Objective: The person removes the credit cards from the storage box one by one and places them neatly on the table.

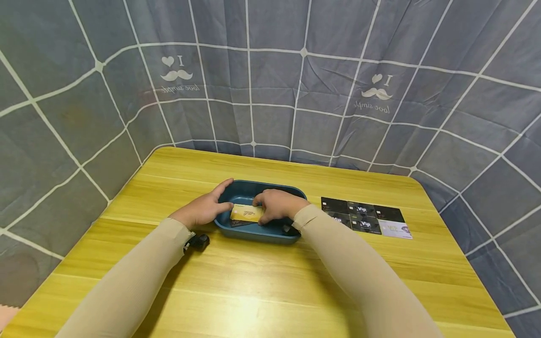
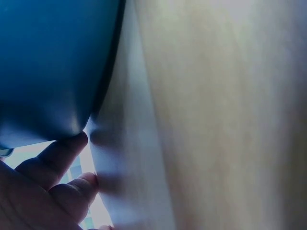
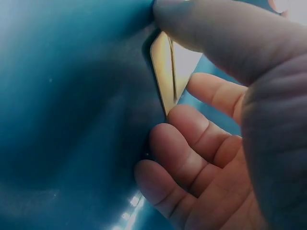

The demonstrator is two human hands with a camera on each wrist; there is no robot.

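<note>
1. Head view: two beige sleeves (image 1: 139, 277) reach across the bare near half of the yellow table (image 1: 262, 291). The left hand (image 1: 204, 206) rests flat-fingered on the left rim of the blue tray (image 1: 253, 232), and the right hand (image 1: 276, 205) pinches a gold card (image 1: 246, 213) inside the tray. Dark cards (image 1: 365, 217) lie in rows to the right, well apart from the tray.
2. Left wrist view: fingers (image 2: 57, 158) touch the tray's outer wall (image 2: 53, 62) at the tabletop.
3. Right wrist view: thumb (image 3: 211, 33) and curled fingers (image 3: 192, 139) grip the card's (image 3: 165, 72) edge against the tray floor.

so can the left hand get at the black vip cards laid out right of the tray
Probably not easily: the left hand rests on the far left rim of the blue tray, while the right hand and tray sit between it and the cards.
</note>
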